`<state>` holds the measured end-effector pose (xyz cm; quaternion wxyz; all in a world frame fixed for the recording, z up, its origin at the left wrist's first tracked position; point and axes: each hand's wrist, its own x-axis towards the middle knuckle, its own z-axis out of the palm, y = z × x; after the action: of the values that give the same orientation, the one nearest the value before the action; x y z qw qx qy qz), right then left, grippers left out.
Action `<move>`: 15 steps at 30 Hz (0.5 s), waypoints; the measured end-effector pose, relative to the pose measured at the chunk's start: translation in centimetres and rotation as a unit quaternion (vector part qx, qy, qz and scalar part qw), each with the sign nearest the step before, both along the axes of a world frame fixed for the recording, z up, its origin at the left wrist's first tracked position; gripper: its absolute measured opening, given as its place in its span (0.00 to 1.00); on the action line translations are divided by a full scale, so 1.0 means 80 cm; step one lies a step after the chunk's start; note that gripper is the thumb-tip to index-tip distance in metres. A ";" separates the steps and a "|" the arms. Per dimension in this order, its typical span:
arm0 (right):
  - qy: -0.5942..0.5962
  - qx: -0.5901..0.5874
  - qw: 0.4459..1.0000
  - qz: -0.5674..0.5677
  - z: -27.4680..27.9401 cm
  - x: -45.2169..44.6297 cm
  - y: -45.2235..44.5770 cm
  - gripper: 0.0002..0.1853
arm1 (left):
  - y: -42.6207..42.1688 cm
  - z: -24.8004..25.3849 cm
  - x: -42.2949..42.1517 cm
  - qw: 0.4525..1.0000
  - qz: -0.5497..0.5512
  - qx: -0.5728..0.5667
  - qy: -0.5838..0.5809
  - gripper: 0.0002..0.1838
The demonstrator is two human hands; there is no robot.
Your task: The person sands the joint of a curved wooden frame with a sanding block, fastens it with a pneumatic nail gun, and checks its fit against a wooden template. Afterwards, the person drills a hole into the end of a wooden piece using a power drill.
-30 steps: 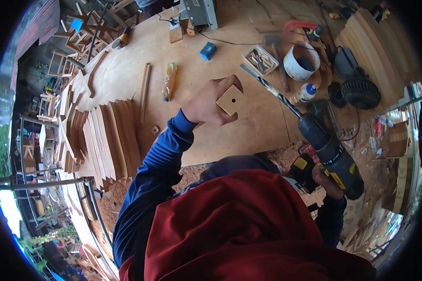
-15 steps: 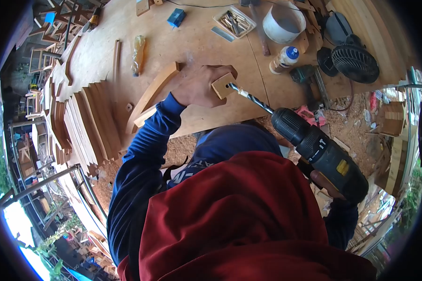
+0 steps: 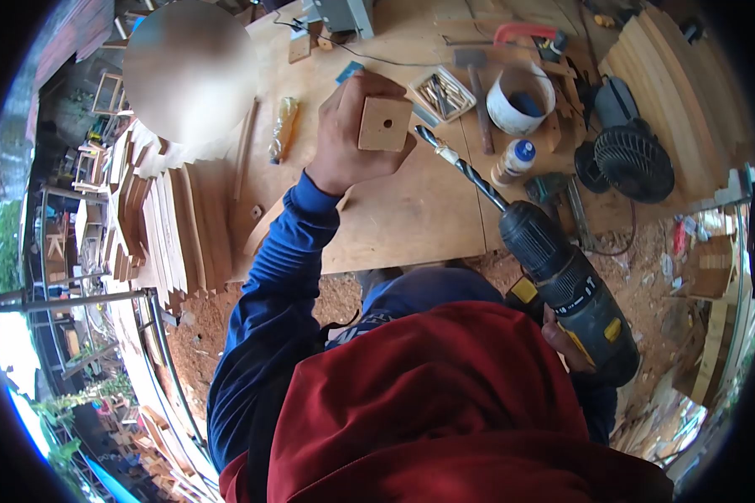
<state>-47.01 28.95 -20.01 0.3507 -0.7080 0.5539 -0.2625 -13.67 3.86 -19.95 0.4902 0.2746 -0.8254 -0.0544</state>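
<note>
My left hand grips a wooden block whose square end, with one dark round hole in it, faces me. How far the piece runs behind my fingers is hidden. My right hand is wrapped round the handle of a black and yellow cordless drill, low on the right. From its chuck a long spiral drill bit points up and left. The bit's tip is just right of the block, apart from it, and pale shavings cling near the tip.
Stacked curved wooden pieces stand at the workbench's left. On the workbench are a glue bottle, a white bucket, a hammer, a tray of small wooden pieces, an amber bottle and a black fan.
The bit has come out of the block's hole. My left hand has lifted the block up and left, turning its end toward me. The drill sits slightly lower.
</note>
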 end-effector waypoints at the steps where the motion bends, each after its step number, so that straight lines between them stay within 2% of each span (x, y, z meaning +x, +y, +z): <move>1: -0.012 -0.011 1.000 -0.004 -0.007 0.004 0.003 0.20 | -0.003 0.013 -0.001 1.000 0.011 -0.025 0.013 0.25; 5: -0.046 -0.045 0.998 -0.020 -0.024 0.024 0.022 0.20 | -0.023 0.022 -0.014 0.991 -0.016 -0.107 0.073 0.26; 9: -0.073 -0.061 0.994 -0.045 -0.026 0.066 0.049 0.19 | -0.033 0.015 -0.023 0.983 -0.052 -0.138 0.111 0.28; 12: -0.113 -0.042 0.986 -0.117 -0.021 0.101 0.071 0.19 | -0.046 0.005 -0.022 0.982 -0.063 -0.136 0.111 0.28; 13: -0.070 0.017 0.982 -0.172 -0.031 0.109 0.088 0.29 | -0.044 0.006 -0.021 0.982 -0.067 -0.137 0.111 0.29; 14: -0.042 0.055 0.978 -0.199 -0.039 0.115 0.102 0.34 | -0.037 0.008 -0.014 0.989 -0.099 -0.055 0.098 0.31; 15: -0.014 0.093 0.970 -0.223 -0.044 0.123 0.114 0.40 | -0.032 0.015 -0.002 0.990 -0.129 -0.034 0.047 0.32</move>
<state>-37.20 38.08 -23.55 0.3550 -0.5271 0.7150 -0.2913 -13.83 1.28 -18.74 0.5267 0.1460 -0.8311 -0.1025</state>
